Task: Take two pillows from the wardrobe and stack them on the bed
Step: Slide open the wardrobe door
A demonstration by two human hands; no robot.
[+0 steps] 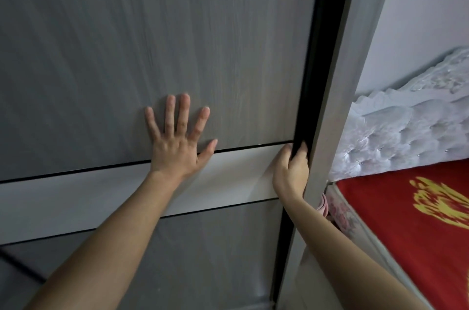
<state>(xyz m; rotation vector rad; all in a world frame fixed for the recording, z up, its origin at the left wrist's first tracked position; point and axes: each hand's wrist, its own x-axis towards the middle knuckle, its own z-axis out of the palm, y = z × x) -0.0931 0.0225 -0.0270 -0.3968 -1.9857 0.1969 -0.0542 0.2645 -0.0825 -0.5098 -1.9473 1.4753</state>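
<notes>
A grey wood-grain wardrobe door (157, 30) fills most of the view, crossed by a white horizontal band (106, 198). My left hand (177, 142) lies flat on the door with fingers spread. My right hand (290, 170) curls its fingers around the door's black right edge (319, 55), beside the grey wardrobe side panel (347, 81). Only a narrow dark gap shows there; the inside and any pillows are hidden. The bed (406, 220) with a red cover and yellow pattern lies at the lower right.
A white tufted headboard (396, 132) stands behind the bed against a pale wall (426, 4). The mattress side with a floral print (342, 213) sits close to the wardrobe's side panel. Something pink (323, 204) is wedged between them.
</notes>
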